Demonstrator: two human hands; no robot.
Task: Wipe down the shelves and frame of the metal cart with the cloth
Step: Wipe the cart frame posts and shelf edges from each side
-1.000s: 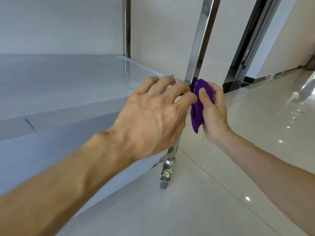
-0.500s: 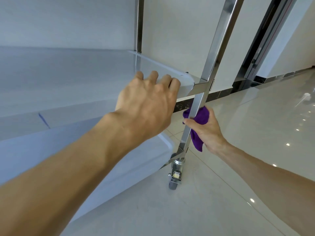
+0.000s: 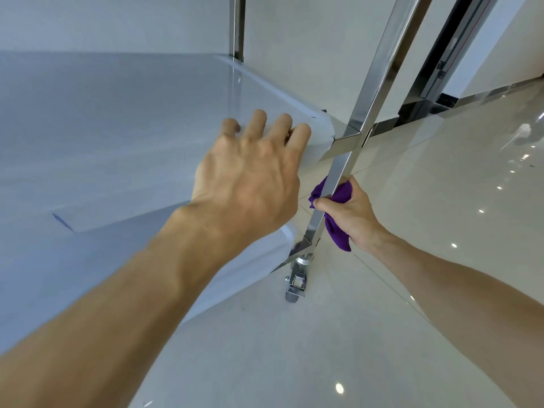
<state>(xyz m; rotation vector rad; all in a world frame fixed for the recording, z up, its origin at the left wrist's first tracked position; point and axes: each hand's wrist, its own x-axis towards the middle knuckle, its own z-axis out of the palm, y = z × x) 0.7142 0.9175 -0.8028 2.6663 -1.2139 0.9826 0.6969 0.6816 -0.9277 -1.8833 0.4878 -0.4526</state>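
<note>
The metal cart fills the left of the view, with a pale shelf (image 3: 123,119) and a second shelf (image 3: 250,266) lower down. A shiny square corner post (image 3: 379,72) runs down to a caster (image 3: 295,285). My left hand (image 3: 250,184) rests on the upper shelf's front edge near the corner, its fingers curled over the rim. My right hand (image 3: 354,214) wraps a purple cloth (image 3: 338,228) around the post between the two shelves, low on that stretch. Part of the cloth is hidden behind the post and my fingers.
Glossy pale floor tiles (image 3: 441,178) spread to the right and below. A second cart post (image 3: 238,25) stands at the back. A dark metal door frame (image 3: 441,63) rises against the white wall at the upper right.
My right hand slid the cloth down the post from the upper shelf's corner to the stretch below it. My left hand settled on the shelf edge.
</note>
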